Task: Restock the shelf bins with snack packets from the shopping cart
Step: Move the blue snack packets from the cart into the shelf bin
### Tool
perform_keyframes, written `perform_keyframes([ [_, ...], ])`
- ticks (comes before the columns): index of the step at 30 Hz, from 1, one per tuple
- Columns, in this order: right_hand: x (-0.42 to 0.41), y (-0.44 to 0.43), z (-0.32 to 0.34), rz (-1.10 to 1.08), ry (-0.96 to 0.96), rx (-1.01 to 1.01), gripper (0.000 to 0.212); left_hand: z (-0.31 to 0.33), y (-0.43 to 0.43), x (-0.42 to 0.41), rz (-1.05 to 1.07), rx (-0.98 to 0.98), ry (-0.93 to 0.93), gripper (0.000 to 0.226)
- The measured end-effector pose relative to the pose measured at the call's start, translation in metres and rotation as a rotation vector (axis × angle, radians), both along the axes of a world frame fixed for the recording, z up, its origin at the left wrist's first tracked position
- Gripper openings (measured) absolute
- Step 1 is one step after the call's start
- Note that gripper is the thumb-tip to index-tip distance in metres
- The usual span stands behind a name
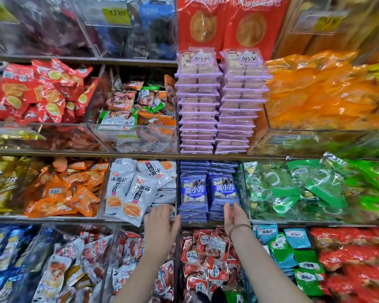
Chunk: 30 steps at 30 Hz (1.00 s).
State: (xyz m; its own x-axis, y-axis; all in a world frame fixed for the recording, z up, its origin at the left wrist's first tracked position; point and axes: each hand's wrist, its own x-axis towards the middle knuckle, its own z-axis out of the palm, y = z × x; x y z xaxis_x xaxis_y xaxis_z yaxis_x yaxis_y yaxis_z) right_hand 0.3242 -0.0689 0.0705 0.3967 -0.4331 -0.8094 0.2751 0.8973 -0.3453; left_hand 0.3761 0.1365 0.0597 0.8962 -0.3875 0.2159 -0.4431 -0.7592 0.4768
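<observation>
I see both hands with straight fingers, holding nothing, at the blue snack packets [208, 189], which stand in two stacks in a clear shelf bin [177, 182]. My left hand [161, 217] is at the stacks' lower left. My right hand [234, 215] touches their lower right side, palm inward. White packets [131, 189] lie just left of them.

Bare left forearm [144, 265] and right forearm [262, 265] reach forward from lower edge of view, angled inward toward each other. Back of left hand [161, 219] faces up, fingers straight and close together, thumb spread toward right. Edge-on right hand [235, 216] has palm facing left, fingers straight, pointing forward. Hands level, apart, not touching.
</observation>
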Motion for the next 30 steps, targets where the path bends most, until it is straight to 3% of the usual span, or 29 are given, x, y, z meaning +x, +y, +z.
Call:
perform_keyframes([
  [6,-0.020,0.001,-0.005,0.279,0.051,-0.126,0.048,0.008,0.000,-0.001,-0.005,-0.009,0.087,0.021],
  [11,-0.062,-0.004,-0.011,0.729,0.251,-0.537,0.034,0.027,0.006,-0.040,0.034,-0.145,-0.009,0.025],
  [14,-0.108,-0.006,-0.022,0.986,0.295,-0.823,0.022,0.020,0.015,-0.085,0.001,-0.239,0.098,0.016],
  [17,-0.160,-0.005,-0.035,1.080,0.306,-0.963,0.017,-0.004,0.032,-0.131,-0.022,-0.160,0.331,0.010],
  [19,-0.197,-0.001,-0.042,1.050,0.333,-0.988,0.015,-0.021,0.050,-0.157,-0.058,-0.069,0.482,0.001],
  [23,-0.273,0.013,-0.069,1.036,0.486,-0.913,0.014,-0.039,0.085,-0.201,-0.096,0.026,0.695,0.008],
  [26,-0.332,0.028,-0.095,1.113,0.594,-0.823,0.014,-0.050,0.100,-0.225,-0.107,0.104,0.791,0.007],
  [30,-0.413,0.058,-0.112,1.052,0.693,-0.620,0.021,-0.060,0.111,-0.254,-0.164,0.165,0.876,0.007],
])
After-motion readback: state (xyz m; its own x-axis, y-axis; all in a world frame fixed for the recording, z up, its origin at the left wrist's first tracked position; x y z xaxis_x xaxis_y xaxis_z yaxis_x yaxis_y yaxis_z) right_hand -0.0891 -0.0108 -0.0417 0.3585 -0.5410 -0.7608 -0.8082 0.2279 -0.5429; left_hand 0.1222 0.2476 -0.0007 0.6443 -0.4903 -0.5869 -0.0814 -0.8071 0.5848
